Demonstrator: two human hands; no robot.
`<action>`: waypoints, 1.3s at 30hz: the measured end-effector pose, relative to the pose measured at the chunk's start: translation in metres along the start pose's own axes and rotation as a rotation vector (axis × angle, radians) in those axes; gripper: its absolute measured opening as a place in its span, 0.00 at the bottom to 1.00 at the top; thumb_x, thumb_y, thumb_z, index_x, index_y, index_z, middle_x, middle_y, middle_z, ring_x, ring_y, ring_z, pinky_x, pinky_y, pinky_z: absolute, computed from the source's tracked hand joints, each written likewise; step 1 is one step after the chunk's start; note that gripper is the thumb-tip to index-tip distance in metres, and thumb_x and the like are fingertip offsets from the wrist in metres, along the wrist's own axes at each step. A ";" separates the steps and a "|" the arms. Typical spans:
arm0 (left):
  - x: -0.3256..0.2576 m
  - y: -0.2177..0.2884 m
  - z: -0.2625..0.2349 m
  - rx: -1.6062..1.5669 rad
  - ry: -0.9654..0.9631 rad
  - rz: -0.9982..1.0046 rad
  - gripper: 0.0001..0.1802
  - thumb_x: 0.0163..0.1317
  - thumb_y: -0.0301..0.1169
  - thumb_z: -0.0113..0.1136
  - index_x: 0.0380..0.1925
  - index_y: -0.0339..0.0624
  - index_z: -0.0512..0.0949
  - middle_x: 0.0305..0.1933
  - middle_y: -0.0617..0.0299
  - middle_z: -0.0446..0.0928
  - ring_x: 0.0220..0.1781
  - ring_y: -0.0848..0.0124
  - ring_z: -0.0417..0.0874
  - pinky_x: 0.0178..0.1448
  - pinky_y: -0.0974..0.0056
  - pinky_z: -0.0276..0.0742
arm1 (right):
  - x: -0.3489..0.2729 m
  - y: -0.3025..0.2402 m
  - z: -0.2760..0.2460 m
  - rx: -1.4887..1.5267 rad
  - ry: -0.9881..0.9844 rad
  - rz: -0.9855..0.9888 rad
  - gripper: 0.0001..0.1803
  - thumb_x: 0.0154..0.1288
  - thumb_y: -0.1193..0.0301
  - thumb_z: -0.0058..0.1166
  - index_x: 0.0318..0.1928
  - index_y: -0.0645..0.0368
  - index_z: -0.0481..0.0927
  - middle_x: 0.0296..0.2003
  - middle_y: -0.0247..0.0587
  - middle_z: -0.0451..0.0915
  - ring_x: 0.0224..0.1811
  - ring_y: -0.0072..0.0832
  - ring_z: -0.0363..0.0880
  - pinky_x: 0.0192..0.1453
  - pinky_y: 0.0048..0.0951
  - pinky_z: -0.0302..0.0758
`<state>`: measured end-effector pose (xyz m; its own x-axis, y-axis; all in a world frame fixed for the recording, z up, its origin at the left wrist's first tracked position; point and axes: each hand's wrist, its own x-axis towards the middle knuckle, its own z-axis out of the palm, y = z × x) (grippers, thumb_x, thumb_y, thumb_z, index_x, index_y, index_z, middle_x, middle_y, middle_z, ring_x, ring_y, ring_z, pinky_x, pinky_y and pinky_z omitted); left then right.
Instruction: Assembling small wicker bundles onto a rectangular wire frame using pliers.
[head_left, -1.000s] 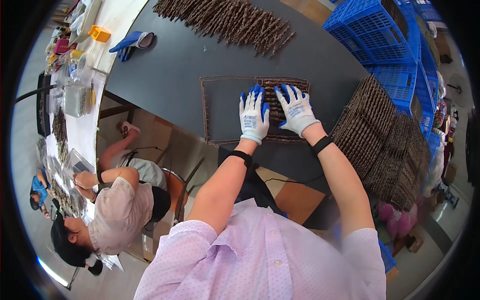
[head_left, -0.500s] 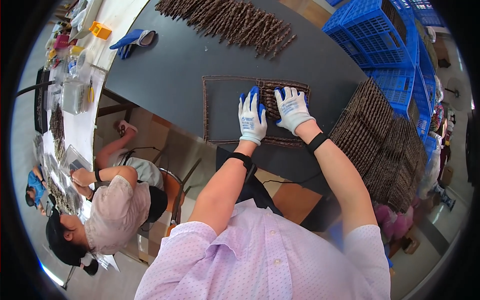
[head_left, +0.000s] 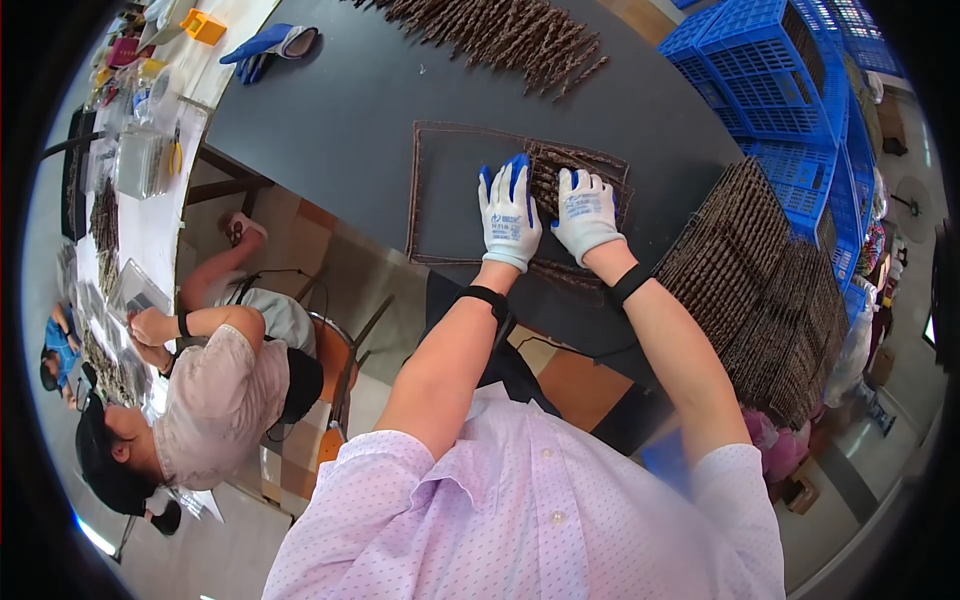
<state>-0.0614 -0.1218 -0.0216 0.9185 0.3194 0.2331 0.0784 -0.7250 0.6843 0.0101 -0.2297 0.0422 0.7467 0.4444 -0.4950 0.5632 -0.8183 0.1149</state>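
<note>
Left hand (head_left: 509,212), right hand (head_left: 586,211), knit gloves: grips flat, open, pressing rough twigs (head_left: 548,180) in rectangular twig frame (head_left: 428,190).

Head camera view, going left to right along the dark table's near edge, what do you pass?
Rectangular twig frame → left hand → right hand → stack of woven twig mats → blue crates.

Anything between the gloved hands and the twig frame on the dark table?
Nothing visible. The left hand and right hand lie flat on the woven twig frame, over its filled right part. The loose twig pile and the stacked mats sit apart from it.
</note>
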 end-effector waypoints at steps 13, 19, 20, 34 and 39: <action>0.000 0.004 -0.001 -0.015 -0.026 0.017 0.38 0.53 0.31 0.63 0.66 0.35 0.64 0.68 0.47 0.68 0.71 0.51 0.66 0.79 0.41 0.47 | 0.018 0.024 0.005 0.107 0.068 -0.054 0.38 0.57 0.61 0.64 0.66 0.62 0.66 0.53 0.53 0.77 0.56 0.44 0.78 0.59 0.40 0.76; -0.001 0.003 0.002 0.098 -0.024 -0.034 0.40 0.52 0.33 0.65 0.66 0.35 0.64 0.66 0.48 0.70 0.72 0.51 0.65 0.79 0.41 0.48 | 0.013 0.037 -0.010 0.260 -0.054 -0.068 0.40 0.56 0.57 0.67 0.65 0.60 0.65 0.54 0.50 0.78 0.57 0.43 0.79 0.61 0.39 0.75; 0.000 0.004 0.003 0.103 -0.020 -0.041 0.40 0.52 0.33 0.65 0.66 0.35 0.64 0.66 0.48 0.70 0.72 0.51 0.65 0.79 0.41 0.48 | 0.011 0.040 -0.009 0.258 -0.055 -0.078 0.40 0.56 0.57 0.67 0.65 0.60 0.65 0.54 0.50 0.78 0.57 0.43 0.79 0.61 0.39 0.75; 0.005 0.006 0.006 0.134 0.037 -0.045 0.35 0.54 0.30 0.61 0.65 0.39 0.68 0.59 0.48 0.72 0.69 0.52 0.68 0.78 0.39 0.51 | -0.021 0.105 -0.028 1.687 0.695 -0.049 0.34 0.52 0.83 0.65 0.61 0.61 0.69 0.48 0.42 0.79 0.48 0.30 0.80 0.55 0.34 0.80; 0.006 0.005 0.003 0.136 0.021 -0.041 0.34 0.54 0.29 0.61 0.63 0.39 0.68 0.60 0.49 0.72 0.69 0.52 0.67 0.78 0.39 0.50 | -0.013 0.137 -0.017 2.341 0.719 -0.159 0.22 0.61 0.79 0.59 0.57 0.63 0.74 0.45 0.41 0.80 0.45 0.33 0.81 0.55 0.37 0.80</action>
<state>-0.0542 -0.1253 -0.0190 0.9051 0.3625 0.2223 0.1690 -0.7863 0.5943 0.0837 -0.3411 0.0786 0.9880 0.1091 -0.1094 -0.1512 0.5378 -0.8294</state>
